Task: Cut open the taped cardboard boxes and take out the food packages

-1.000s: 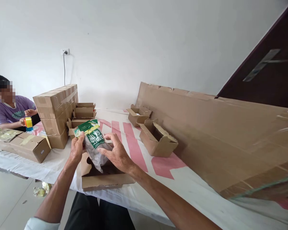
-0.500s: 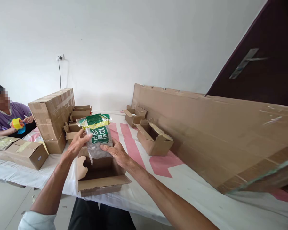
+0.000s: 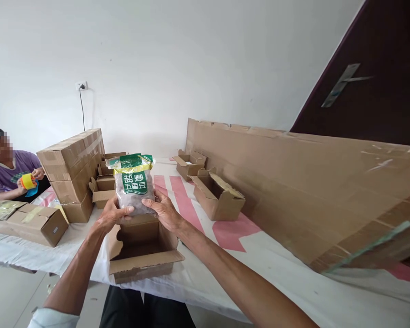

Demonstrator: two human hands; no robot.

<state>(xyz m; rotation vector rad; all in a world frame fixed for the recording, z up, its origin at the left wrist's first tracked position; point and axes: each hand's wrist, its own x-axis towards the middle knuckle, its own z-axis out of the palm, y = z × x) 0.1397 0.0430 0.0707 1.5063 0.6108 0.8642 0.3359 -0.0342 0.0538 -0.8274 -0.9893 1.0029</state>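
Bag (image 3: 135, 184) is being held upright above the open box (image 3: 146, 258), its lower sides being clasped by left hand (image 3: 110, 216) and right hand (image 3: 168, 213), other fingers (image 3: 162, 197) being mostly hidden behind thumbs (image 3: 149, 203) and plastic. Rear boxes (image 3: 102, 196) are being partly blocked.

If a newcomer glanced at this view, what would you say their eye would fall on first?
Most likely the green-labelled bag, held upright between the left hand and the right hand above an open box. After that, probably the stack of taped cartons to the left and the long cardboard panel stretching along the right.
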